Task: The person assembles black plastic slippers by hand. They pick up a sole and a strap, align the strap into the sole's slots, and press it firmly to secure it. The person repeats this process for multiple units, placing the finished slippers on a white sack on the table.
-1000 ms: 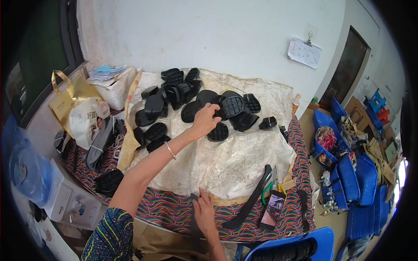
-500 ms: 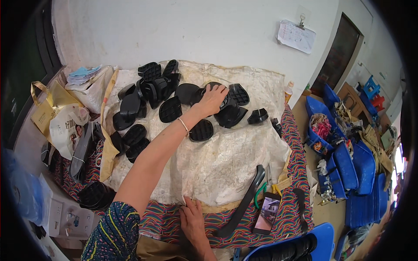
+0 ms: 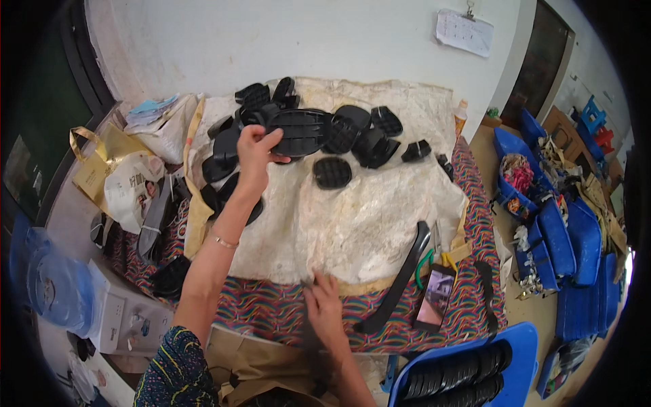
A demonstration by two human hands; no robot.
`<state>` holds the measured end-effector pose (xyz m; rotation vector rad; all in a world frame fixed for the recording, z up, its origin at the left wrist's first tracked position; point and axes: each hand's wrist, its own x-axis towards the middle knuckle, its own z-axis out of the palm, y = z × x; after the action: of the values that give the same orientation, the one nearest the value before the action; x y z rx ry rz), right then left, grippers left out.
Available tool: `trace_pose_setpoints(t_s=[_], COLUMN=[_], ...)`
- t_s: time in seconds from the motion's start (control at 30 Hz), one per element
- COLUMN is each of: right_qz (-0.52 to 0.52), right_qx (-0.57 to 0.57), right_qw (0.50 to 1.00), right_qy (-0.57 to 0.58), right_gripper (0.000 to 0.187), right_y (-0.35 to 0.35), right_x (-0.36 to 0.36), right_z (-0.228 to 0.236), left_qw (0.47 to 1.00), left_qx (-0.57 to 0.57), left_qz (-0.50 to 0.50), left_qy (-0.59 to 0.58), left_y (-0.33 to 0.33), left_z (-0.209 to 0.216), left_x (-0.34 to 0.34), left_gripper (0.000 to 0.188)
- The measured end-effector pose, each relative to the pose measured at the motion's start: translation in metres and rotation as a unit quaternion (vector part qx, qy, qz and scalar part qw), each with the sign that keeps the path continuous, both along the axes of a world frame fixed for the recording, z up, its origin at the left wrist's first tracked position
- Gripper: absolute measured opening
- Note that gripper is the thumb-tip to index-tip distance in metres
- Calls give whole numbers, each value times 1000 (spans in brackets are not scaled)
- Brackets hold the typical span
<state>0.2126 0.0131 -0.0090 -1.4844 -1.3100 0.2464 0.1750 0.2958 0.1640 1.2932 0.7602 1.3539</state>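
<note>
Black ribbed piece (image 3: 298,132): positioned at 11 o'clock from view centre, over the cloth-covered tabletop (image 3: 258,298). Left grip (image 3: 253,154): grasping the piece by its 9 o'clock end. Right grip (image 3: 325,306): at 6 o'clock; whether clenched or released, undeterminable. Smartphone (image 3: 435,298): at 4 o'clock

The white bag (image 3: 130,198) bears large dark characters; the gold bag (image 3: 93,173) has small print, too faint to read. Handwriting or print on the sheet (image 3: 464,34) on the wall (image 3: 305,41) is illegible, as is the bottle's (image 3: 460,117) label.
</note>
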Motion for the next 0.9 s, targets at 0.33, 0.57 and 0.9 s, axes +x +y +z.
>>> trace_pose_setpoints(t_s=[0.33,0.57,0.9], right_qz=[-12,-24,148], right_qx=[73,3,-142], right_qw=[893,900,856], right_qy=[443,435,474], right_gripper=[16,17,16], right_y=[-65,-116,-141], right_x=[-19,-18,-24], right_z=[45,39,38], left_qw=[982,951,888], left_qx=[-152,-232,-216], left_qz=[-94,-202,-385], left_qy=[-60,-7,131], left_y=[-228,-314,-291], left_z=[-84,-131,-98], left_x=[-91,-138,-146], left_gripper=[66,37,48])
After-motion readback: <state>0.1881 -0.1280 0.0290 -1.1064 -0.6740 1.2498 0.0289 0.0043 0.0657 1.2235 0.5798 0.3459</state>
